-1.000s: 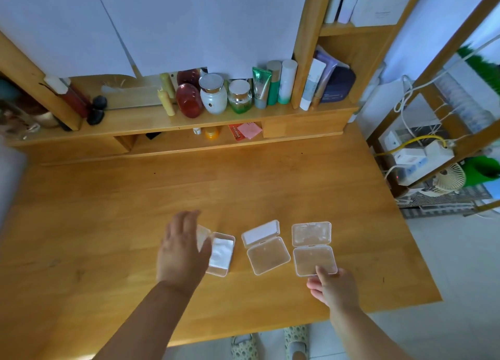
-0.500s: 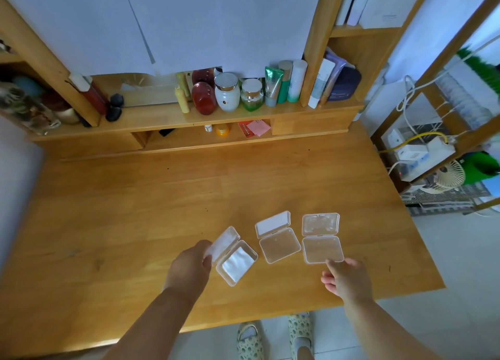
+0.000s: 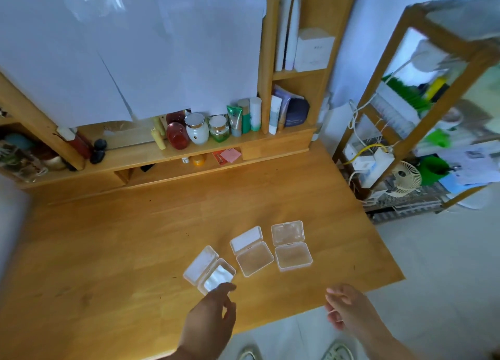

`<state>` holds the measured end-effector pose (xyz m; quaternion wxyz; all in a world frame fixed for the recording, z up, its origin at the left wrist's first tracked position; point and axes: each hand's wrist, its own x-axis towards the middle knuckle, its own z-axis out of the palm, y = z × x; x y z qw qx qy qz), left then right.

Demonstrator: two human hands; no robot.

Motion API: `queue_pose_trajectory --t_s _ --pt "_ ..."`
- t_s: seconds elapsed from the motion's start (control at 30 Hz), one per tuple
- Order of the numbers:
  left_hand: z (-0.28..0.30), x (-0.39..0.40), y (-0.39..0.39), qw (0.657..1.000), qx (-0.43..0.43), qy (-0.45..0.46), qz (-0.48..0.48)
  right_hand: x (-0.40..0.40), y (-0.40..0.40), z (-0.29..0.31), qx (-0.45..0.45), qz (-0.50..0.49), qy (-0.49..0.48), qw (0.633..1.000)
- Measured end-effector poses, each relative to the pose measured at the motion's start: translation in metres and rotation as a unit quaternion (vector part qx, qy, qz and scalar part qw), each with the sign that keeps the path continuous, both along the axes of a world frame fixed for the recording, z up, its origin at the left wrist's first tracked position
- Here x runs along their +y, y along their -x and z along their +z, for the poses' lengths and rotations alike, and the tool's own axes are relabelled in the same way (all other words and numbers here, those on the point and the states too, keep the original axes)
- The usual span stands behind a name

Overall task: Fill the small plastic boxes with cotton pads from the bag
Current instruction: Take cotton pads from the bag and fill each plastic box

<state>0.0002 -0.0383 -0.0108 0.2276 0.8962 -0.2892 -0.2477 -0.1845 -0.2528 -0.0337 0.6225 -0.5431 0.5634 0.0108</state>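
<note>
Covering the filled box's (image 3: 209,269) near corner, left hand (image 3: 209,323).

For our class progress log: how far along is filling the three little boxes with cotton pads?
Done: the left box holds something white, likely pads. In hand: nothing; the left hand hovers by that box, the right hand is empty. Left: the middle box and right box lie open, empty. No bag shows.
</note>
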Motion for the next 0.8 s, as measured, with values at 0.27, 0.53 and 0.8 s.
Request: queue_pose_trajectory --t_s 0.27,0.53,0.8 --pt "0.022 -0.116 0.052 0.996 0.004 -0.002 -0.085 -0.085 0.055 0.023 -0.062 0.025 0.029 0.997" --pt "0.052 -0.302 0.15 0.987 0.065 0.045 -0.137 -0.227 0.193 0.069 -0.085 -0.016 0.101 0.991" --pt "0.085 -0.459 0.247 0.968 0.133 0.074 -0.201 -0.339 0.318 0.094 -0.071 -0.169 0.142 0.973"
